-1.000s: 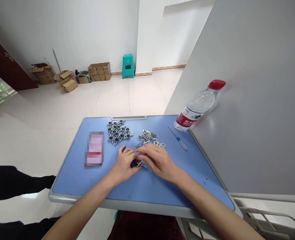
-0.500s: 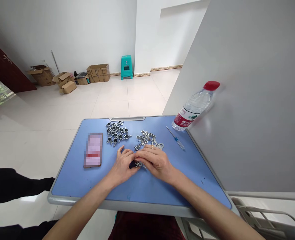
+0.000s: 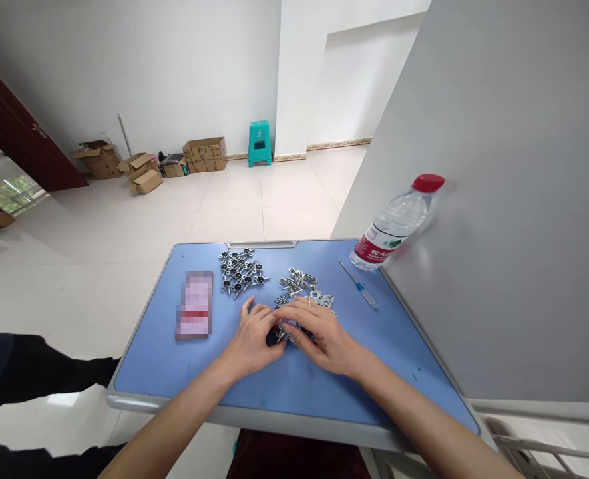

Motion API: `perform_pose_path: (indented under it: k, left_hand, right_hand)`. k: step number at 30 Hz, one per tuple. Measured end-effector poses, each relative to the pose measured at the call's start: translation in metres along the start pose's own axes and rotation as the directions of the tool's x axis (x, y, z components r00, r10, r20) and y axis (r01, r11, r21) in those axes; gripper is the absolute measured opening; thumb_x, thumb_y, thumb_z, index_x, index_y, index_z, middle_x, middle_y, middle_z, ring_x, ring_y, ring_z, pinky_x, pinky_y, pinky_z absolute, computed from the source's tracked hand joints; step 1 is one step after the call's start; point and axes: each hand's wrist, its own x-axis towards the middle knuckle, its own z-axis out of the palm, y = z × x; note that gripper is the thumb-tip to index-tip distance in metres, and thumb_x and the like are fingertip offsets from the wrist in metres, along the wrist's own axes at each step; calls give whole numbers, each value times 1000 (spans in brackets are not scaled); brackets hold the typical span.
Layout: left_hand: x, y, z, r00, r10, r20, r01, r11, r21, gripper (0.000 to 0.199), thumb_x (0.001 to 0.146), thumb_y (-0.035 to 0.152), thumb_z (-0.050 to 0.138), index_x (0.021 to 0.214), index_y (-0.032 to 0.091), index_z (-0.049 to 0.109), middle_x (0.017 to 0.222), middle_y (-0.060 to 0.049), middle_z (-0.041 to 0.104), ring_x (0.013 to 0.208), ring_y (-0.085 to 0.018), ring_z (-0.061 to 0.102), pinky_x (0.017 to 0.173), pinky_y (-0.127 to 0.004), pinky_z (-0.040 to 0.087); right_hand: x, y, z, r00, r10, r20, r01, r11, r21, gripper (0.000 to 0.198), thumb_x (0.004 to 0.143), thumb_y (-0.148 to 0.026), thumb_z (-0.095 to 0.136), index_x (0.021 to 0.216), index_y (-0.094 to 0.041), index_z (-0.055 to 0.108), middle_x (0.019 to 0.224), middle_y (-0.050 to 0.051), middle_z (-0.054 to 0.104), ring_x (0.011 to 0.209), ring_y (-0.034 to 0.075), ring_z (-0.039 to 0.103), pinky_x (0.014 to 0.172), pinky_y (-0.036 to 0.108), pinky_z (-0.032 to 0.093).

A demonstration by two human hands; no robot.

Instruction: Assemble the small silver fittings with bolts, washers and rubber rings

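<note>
Blue desktop (image 3: pixel 299 392); small silvery metal part (image 3: pixel 283 336), partly hidden.

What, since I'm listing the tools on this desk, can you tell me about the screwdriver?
The screwdriver has a thin, metallic-looking shaft and a clear handle, plastic by its look, with blue toward the shaft. It lies slantwise on the blue tabletop, its tip pointing away from the person and leftward, its handle end nearer and to the right. It is beyond the right hand, near the bottle. No hand touches it; only the tabletop does. The tip's shape is too small to tell.
</note>
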Motion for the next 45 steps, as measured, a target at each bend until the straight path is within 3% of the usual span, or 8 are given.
perform_pose_path:
  k: [7,13,25,34,45]
  left_hand:
    - [0,0,-4,999,-3,34,2,1000,8,11,77,15,63,81,20,54,84,0,65,90,-20,60,111,-52,30]
    - [0,1,-2,1000,12,22,-13,999,31,17,74,13,62,88,21,57,84,0,63,90,-20,60,110,-53,31]
    - [4,-3,-2,1000,7,-15,-6,999,52,18,77,14,58,94,21,59,83,-2,64,89,-21,59,108,-53,34]
    - [5,-6,-2,1000,6,-9,-6,1000,31,15,80,16,59,94,21,59,87,-1,65,93,-21,58,106,-50,36]
    - [7,-8,-2,1000,16,2,-16,999,40,11,82,17,61,91,21,57,87,-1,65,90,-20,60,108,-54,32]
  right_hand:
    - [1,5,3,995,48,-90,-54,996,-70,12,96,-14,48,100,-20,58,80,4,68,66,15,54,64,29,46]
    - [-1,0,6,999,10,-48,-13,997,-71,12,97,-15,46,99,-20,57,76,4,63,67,16,53,63,29,45]
    - [-5,4,11,996,50,-76,-59,991,-122,18,96,-15,45,109,-21,55,85,5,68,72,17,59,67,30,49]
    - [-3,6,8,992,20,-125,-20,1000,0,27,96,-13,43,117,-21,58,86,5,71,78,18,64,73,33,52]
    - [-1,8,12,980,16,-197,-37,994,-101,20,98,-15,42,102,-20,61,82,5,72,64,15,60,66,31,48]
